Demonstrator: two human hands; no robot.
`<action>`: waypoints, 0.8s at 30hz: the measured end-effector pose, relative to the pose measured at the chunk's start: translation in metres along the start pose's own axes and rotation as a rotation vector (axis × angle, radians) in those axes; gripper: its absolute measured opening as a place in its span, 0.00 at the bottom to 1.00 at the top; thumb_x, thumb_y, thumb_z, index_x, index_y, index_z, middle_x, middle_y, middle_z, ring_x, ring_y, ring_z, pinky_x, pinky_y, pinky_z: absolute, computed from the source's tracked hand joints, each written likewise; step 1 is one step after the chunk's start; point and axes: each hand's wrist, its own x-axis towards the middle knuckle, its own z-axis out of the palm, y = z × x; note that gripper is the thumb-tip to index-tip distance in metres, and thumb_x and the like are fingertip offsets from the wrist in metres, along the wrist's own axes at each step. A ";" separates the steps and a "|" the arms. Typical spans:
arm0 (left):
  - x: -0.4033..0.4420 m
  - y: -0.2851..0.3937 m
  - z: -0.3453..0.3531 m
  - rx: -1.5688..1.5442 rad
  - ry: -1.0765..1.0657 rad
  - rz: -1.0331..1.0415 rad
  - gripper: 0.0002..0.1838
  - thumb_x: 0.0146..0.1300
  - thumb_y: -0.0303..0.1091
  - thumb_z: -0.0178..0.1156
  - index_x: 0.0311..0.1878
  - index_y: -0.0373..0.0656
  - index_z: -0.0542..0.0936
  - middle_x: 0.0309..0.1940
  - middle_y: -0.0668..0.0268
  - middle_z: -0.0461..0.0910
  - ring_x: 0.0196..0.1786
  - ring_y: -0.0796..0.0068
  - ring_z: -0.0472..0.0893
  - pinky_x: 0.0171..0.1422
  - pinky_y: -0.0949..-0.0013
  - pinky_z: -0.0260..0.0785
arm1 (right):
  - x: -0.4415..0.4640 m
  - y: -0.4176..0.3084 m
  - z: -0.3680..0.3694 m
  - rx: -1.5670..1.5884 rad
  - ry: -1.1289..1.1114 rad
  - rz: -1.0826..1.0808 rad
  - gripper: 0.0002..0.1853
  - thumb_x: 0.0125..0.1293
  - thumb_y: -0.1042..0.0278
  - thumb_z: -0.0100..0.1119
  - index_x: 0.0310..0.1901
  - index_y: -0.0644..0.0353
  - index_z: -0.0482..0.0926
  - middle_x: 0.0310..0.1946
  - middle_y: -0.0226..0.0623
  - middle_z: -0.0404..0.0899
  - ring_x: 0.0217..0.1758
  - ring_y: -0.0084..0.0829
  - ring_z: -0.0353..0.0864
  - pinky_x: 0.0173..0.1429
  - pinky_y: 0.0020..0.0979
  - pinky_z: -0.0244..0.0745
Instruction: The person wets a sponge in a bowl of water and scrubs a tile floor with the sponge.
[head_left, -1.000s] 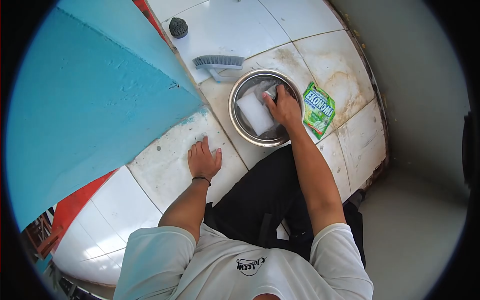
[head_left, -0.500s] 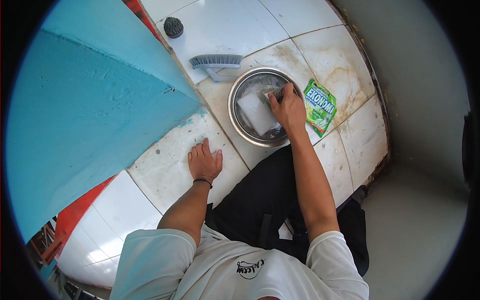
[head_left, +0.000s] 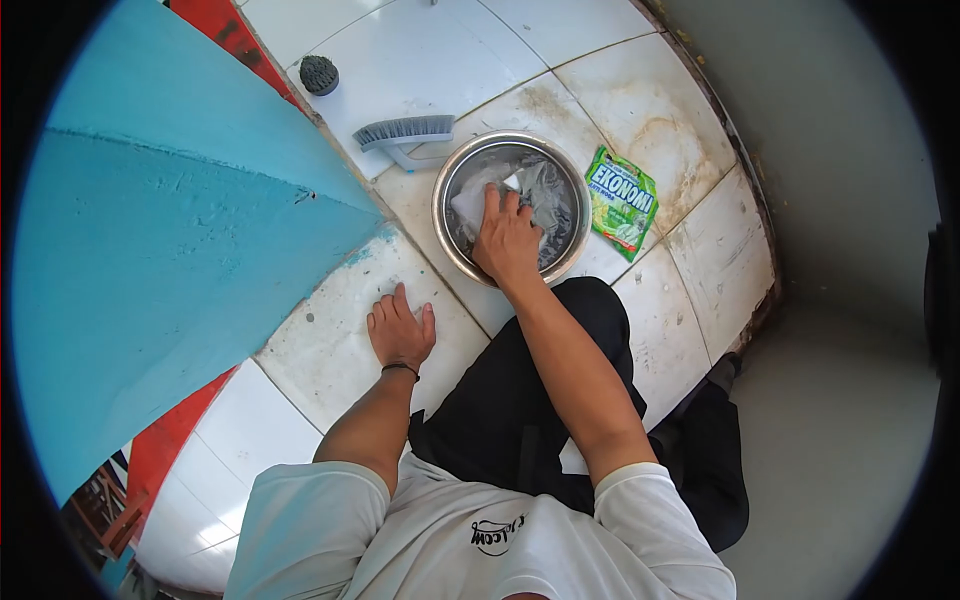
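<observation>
The right hand reached down into the metal bowl, its fingers pointing away from the wearer, bent and slightly spread. Whether the grip had closed on anything could not be told. The white block lay inside the bowl, immediately left of the fingers and partly hidden by them; for this reason the direction of its long axis could not be made out. Crumpled clear plastic occupied the bowl to the right of the grip. The bowl's mouth faced upward. To the right of the grip, just outside the rim, the green packet lay printed side up, its long axis slanting slightly, with the top end farther from the wearer. Beyond the grip and to its left lay the brush, long axis crosswise, bristles directed away; farther still stood the round scrubber. Left of the grip and nearer the wearer, the left hand rested palm down on the tiles, fingers loosely extended, grasping nothing.
</observation>
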 end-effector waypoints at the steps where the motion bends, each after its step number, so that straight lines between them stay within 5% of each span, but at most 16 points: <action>1: -0.001 0.000 0.001 -0.005 0.008 0.008 0.32 0.68 0.52 0.56 0.67 0.38 0.72 0.47 0.57 0.74 0.51 0.56 0.73 0.59 0.54 0.63 | 0.001 -0.001 -0.002 -0.033 -0.010 0.002 0.36 0.61 0.61 0.67 0.70 0.59 0.66 0.59 0.53 0.73 0.59 0.54 0.80 0.61 0.54 0.77; 7: -0.001 -0.001 0.000 0.005 0.009 0.006 0.32 0.67 0.51 0.57 0.66 0.38 0.72 0.47 0.57 0.74 0.51 0.55 0.73 0.58 0.54 0.63 | 0.007 0.026 -0.035 0.699 -0.152 0.102 0.29 0.65 0.69 0.59 0.69 0.53 0.67 0.54 0.51 0.81 0.57 0.49 0.83 0.61 0.46 0.78; 10: 0.001 0.000 0.001 0.006 0.021 0.011 0.32 0.67 0.51 0.57 0.66 0.38 0.73 0.46 0.57 0.74 0.51 0.55 0.73 0.57 0.55 0.63 | 0.001 0.035 -0.062 1.734 -0.426 0.288 0.23 0.69 0.68 0.57 0.65 0.55 0.71 0.62 0.51 0.79 0.60 0.45 0.83 0.65 0.41 0.77; 11: 0.000 -0.001 0.002 0.002 0.026 0.015 0.32 0.67 0.51 0.57 0.66 0.38 0.73 0.46 0.57 0.74 0.50 0.55 0.73 0.57 0.55 0.63 | -0.001 0.036 -0.065 1.851 -0.419 0.250 0.19 0.73 0.59 0.58 0.61 0.55 0.72 0.56 0.44 0.81 0.58 0.41 0.84 0.63 0.43 0.79; 14: 0.000 -0.001 0.003 0.003 0.039 0.025 0.31 0.66 0.51 0.58 0.66 0.38 0.73 0.46 0.57 0.74 0.50 0.55 0.73 0.56 0.55 0.63 | 0.000 0.032 -0.075 2.087 -0.495 0.373 0.25 0.75 0.42 0.57 0.61 0.53 0.72 0.45 0.37 0.80 0.48 0.35 0.83 0.52 0.43 0.81; 17: -0.001 -0.001 0.002 0.001 0.043 0.025 0.31 0.66 0.51 0.58 0.66 0.38 0.73 0.46 0.57 0.74 0.50 0.55 0.73 0.56 0.55 0.63 | 0.018 0.035 -0.058 2.274 -0.516 0.218 0.31 0.72 0.28 0.53 0.55 0.52 0.74 0.35 0.31 0.75 0.35 0.29 0.77 0.39 0.39 0.77; 24: 0.000 0.000 0.001 0.005 0.027 0.017 0.32 0.66 0.50 0.58 0.66 0.38 0.73 0.46 0.57 0.73 0.51 0.55 0.73 0.57 0.54 0.63 | 0.027 0.021 -0.021 2.122 -0.307 0.631 0.22 0.70 0.38 0.60 0.40 0.51 0.75 0.27 0.30 0.71 0.25 0.27 0.71 0.27 0.35 0.66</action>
